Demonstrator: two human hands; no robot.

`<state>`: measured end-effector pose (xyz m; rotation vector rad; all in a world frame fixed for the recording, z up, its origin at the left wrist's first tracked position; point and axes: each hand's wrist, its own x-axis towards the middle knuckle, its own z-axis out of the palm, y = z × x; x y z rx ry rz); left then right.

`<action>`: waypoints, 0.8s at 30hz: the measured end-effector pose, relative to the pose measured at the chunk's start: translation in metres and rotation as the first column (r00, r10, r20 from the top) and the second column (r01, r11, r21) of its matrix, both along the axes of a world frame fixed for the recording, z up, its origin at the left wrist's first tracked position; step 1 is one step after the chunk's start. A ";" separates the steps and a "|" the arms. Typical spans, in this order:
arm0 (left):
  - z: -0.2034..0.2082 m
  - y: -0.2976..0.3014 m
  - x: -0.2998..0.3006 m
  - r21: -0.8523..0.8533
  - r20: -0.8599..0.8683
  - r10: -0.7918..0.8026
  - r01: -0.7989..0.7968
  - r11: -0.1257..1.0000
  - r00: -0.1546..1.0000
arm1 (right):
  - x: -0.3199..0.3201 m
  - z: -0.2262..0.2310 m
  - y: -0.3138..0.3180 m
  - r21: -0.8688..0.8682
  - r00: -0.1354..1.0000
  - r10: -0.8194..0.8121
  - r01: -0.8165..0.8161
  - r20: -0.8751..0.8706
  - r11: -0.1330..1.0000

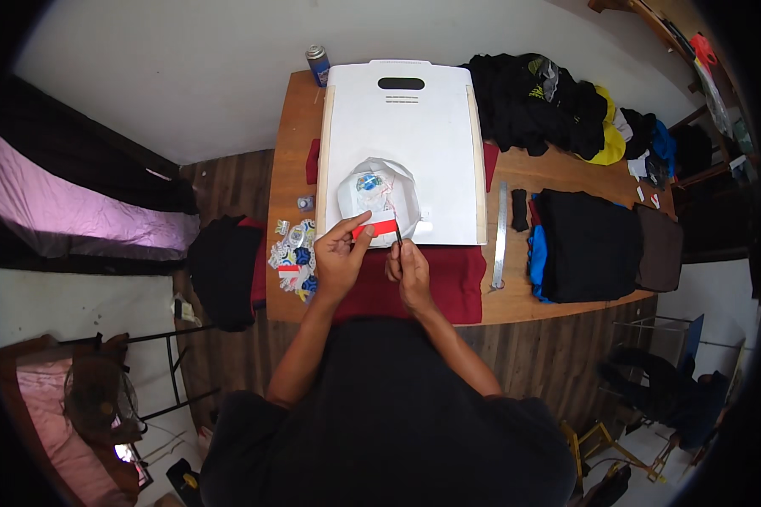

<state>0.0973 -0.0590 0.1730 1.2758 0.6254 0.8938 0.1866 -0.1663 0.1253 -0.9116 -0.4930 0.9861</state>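
My left hand (338,258) pinches a small rectangular red-and-white patch (379,226) between thumb and fingers. In my right hand (409,272), closed, is a thin dark tool (399,234), its tip at the patch's right edge; whether it is scissors or a blade I cannot make out. Just beyond both hands, a round white bowl-like container (407,193) sits on the white panel (444,139). Inside it lie a blue-and-white piece (369,182) and some reddish scraps or threads. A maroon cloth (448,283) lies under the panel and sticks out toward me.
Left of my hands lies a pile of small patches (294,245). A spray can (317,64) stands at the far left. To the right are a metal ruler (500,232), folded dark garments (588,245) and a heap of clothes (524,106). A dark cloth-draped seat (224,270) touches the table's left side.
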 end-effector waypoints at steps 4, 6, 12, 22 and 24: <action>-0.001 0.000 0.000 0.015 0.003 0.008 -0.008 1.000 1.000 | 0.000 0.001 0.000 0.014 1.000 0.000 0.000 0.007 1.000; 0.002 0.000 0.000 0.003 -0.001 0.001 -0.001 1.000 1.000 | 0.000 0.001 0.000 0.019 1.000 -0.001 0.001 0.011 1.000; 0.005 -0.001 0.000 0.005 0.005 -0.002 0.002 1.000 1.000 | 0.000 0.001 0.000 0.025 1.000 -0.001 0.001 0.010 1.000; 0.000 0.001 -0.002 -0.002 -0.003 -0.006 0.006 1.000 1.000 | 0.000 0.000 0.000 -0.008 1.000 -0.007 0.007 -0.004 1.000; 0.002 0.000 -0.002 -0.009 -0.006 -0.004 0.004 1.000 1.000 | -0.001 0.000 0.000 -0.007 1.000 -0.007 0.007 0.000 1.000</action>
